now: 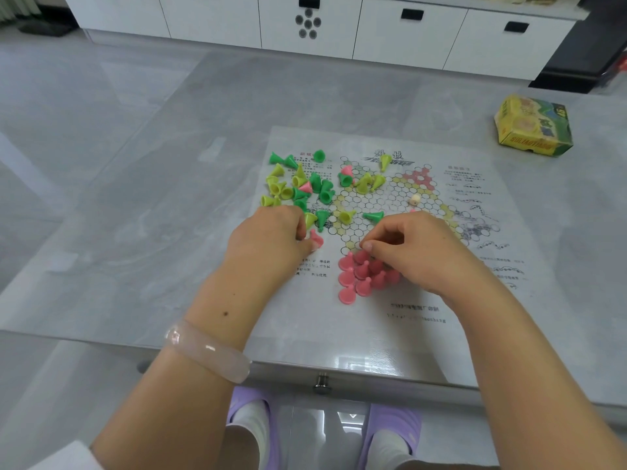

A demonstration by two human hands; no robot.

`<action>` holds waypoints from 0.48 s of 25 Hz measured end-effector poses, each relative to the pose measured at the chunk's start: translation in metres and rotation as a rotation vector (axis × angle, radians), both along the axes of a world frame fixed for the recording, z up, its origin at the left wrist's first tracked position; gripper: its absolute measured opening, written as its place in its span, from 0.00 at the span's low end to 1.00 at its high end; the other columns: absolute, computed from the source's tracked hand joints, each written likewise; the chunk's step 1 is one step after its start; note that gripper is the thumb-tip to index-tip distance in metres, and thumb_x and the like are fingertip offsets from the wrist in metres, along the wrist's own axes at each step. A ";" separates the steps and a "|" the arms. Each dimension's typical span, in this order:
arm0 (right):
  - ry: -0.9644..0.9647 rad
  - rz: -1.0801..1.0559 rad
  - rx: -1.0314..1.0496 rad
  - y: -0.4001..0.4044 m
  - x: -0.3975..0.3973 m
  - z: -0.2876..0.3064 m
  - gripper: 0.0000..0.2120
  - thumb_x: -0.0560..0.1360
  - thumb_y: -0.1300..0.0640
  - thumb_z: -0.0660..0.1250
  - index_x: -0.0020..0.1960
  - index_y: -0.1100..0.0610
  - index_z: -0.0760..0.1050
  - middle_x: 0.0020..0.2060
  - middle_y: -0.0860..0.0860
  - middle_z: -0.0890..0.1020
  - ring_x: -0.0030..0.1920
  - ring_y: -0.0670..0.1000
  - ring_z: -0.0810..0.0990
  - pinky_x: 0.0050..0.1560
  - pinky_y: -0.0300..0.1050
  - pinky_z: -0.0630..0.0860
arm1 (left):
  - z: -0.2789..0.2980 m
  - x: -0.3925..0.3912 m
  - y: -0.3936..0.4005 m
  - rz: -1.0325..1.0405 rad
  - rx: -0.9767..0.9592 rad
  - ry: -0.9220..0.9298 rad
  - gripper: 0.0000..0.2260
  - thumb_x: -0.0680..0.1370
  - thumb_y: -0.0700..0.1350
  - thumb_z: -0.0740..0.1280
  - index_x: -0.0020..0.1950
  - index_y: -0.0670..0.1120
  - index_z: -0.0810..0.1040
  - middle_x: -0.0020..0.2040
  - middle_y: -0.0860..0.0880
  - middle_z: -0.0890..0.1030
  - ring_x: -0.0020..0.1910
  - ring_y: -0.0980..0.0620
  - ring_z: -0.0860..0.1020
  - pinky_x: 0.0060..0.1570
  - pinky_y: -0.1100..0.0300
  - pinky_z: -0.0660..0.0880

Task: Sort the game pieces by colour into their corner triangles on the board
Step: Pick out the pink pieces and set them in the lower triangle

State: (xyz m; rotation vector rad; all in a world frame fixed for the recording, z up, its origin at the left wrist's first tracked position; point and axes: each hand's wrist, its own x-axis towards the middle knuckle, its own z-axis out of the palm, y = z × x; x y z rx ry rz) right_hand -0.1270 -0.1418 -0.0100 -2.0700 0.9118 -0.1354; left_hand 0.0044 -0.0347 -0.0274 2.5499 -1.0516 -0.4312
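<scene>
Grey table, glossy; printed paper board lies flat on it, star of circles at its middle; pale cabinets far behind; a yellow-green box sits at far right, well apart from the board.

Progress, as a judgement: roughly a third done; the pink pieces stand upright and packed together in the near corner triangle, looking nearly full; two pink ones show in the far pile, among the green, not yet collected; the dark green pieces and yellow-green pieces lie tipped and mixed in a heap at far left, part on the board's text, part on the star; none of them sorted.

Left hand curled, fingers closed round a pink piece just left of the star; right hand bent over the pink cluster, thumb and fingertips pinched together at its far edge, most likely on a piece, though the piece itself is hidden.

Small cream die rests on the star, right of centre; stray green and yellow pieces lie across the centre cells and may get knocked when reaching over.
</scene>
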 end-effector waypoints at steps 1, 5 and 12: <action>0.001 0.004 -0.001 -0.001 0.000 0.000 0.06 0.73 0.61 0.66 0.39 0.56 0.80 0.35 0.52 0.84 0.35 0.53 0.83 0.41 0.46 0.81 | 0.000 0.000 -0.001 0.004 -0.002 0.000 0.11 0.75 0.55 0.65 0.43 0.48 0.73 0.36 0.53 0.69 0.42 0.48 0.72 0.38 0.58 0.65; 0.008 0.028 0.016 -0.001 -0.002 -0.002 0.06 0.74 0.61 0.65 0.40 0.55 0.79 0.36 0.49 0.84 0.35 0.51 0.83 0.41 0.44 0.80 | -0.001 0.000 -0.002 0.024 -0.016 -0.038 0.09 0.76 0.51 0.64 0.44 0.46 0.75 0.40 0.49 0.75 0.43 0.46 0.74 0.38 0.58 0.65; -0.120 -0.078 -0.141 0.000 -0.001 0.006 0.07 0.76 0.58 0.62 0.45 0.51 0.79 0.40 0.47 0.82 0.43 0.47 0.80 0.39 0.32 0.72 | 0.009 -0.002 0.001 -0.039 -0.181 0.058 0.06 0.76 0.46 0.63 0.46 0.49 0.79 0.34 0.51 0.72 0.35 0.51 0.71 0.31 0.61 0.64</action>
